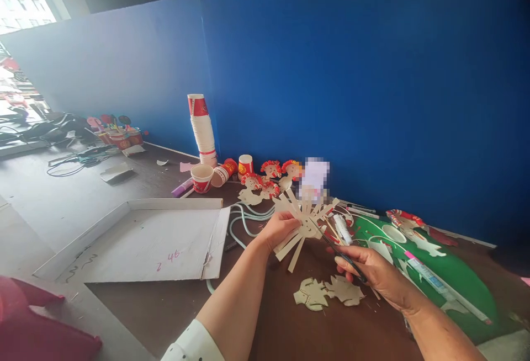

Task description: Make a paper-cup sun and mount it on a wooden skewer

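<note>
My left hand pinches a pale paper cup cut into long strips, which fan out around its round middle. Small marks show on that middle. In my right hand is a pair of dark scissors, with the slim blades pointing up and left against the paper. How far the blades are apart cannot be made out. Below the hands, two pale paper clothing-shaped cutouts lie on the brown table.
A tall stack of paper cups stands by the blue partition. Several red-haired paper figures sit behind my hands. To the left lies a shallow white box lid; to the right, a green mat carries a pink-ended marker.
</note>
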Available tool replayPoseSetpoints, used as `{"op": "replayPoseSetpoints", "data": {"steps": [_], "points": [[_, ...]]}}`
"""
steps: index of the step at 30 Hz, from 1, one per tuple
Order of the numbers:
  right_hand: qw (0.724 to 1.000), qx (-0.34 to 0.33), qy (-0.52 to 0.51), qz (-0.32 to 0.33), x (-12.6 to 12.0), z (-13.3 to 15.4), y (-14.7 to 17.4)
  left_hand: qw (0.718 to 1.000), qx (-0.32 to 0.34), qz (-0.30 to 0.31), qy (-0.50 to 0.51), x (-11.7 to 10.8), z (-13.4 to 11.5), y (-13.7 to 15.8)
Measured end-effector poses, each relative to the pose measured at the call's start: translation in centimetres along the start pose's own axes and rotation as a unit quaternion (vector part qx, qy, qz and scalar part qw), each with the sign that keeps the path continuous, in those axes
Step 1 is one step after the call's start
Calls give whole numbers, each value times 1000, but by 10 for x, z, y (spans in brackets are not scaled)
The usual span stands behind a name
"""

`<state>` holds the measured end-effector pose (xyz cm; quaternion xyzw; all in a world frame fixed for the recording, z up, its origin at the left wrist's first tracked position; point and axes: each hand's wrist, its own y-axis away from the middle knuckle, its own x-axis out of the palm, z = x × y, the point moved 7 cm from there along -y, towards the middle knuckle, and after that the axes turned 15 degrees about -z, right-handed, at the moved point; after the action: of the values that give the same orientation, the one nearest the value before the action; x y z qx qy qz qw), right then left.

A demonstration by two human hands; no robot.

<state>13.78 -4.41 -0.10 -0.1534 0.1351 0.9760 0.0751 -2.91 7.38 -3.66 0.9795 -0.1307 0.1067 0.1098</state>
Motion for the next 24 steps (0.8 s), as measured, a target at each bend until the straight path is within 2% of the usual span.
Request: {"op": "replayPoseSetpoints", "data": {"steps": [5,15,24], "points": [[1000,2,9,0,-1,-5,-2,1000,3,7,10,2,-4,4],[1000,-12,18,-6,1,3,2,999,-9,18,28,3,-4,6],[1000,2,-26,-2,4,5,3,997,-29,5,67,4,-6,9]]}}
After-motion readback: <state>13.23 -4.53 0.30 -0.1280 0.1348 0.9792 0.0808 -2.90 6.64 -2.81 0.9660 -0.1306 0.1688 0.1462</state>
